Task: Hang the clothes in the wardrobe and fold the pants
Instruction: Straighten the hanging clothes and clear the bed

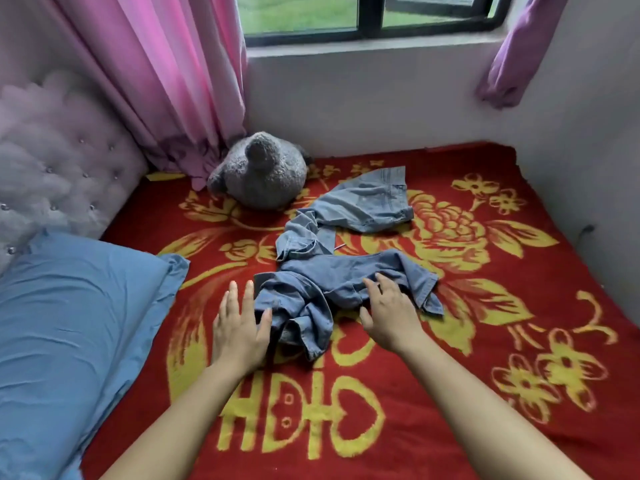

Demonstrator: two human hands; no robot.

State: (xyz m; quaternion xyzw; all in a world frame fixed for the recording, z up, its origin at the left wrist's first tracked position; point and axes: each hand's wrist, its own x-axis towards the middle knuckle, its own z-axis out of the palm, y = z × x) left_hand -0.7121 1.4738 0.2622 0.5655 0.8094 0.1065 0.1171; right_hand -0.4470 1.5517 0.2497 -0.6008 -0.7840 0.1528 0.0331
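Mid-bed, straight ahead of me: a crumpled denim heap point(339, 282), the thing to be sorted. Two shades show: darker blue in the near part, a paler wash in the far part w/ what looks like a waistband. Can't tell if that's one garment or two. Its long axis runs away from me, near end between my hands, far end up and slightly right toward the window wall. The near part bunches crosswise, right flap spread fairly flat, left side rucked into folds.

Left hand point(239, 327): flat on the blanket just beside the heap's left edge, fingers straight, thumb touching the cloth, nothing held. Right hand point(391, 313): lying on top of the darker denim, fingers spread and only lightly bent, tips on the cloth. It's resting or pressing, no pinch that I can see. So the right is the one on the fabric and the left is alongside.

My read (a judgement, not something seen): w/ the heap between both hands, the next move prob. needs each hand to take an edge and draw it out flat before any fold or hanging. No wardrobe or hanger in view.

Outward: red blanket point(519, 271) w/ yellow flowers under everything. Grey plush toy point(259, 171) sits just beside the heap's far left, contact unclear. Blue pillow point(69, 323) at my left. Pink curtain point(156, 81), tufted headboard point(52, 150) and window point(363, 15) lie beyond.
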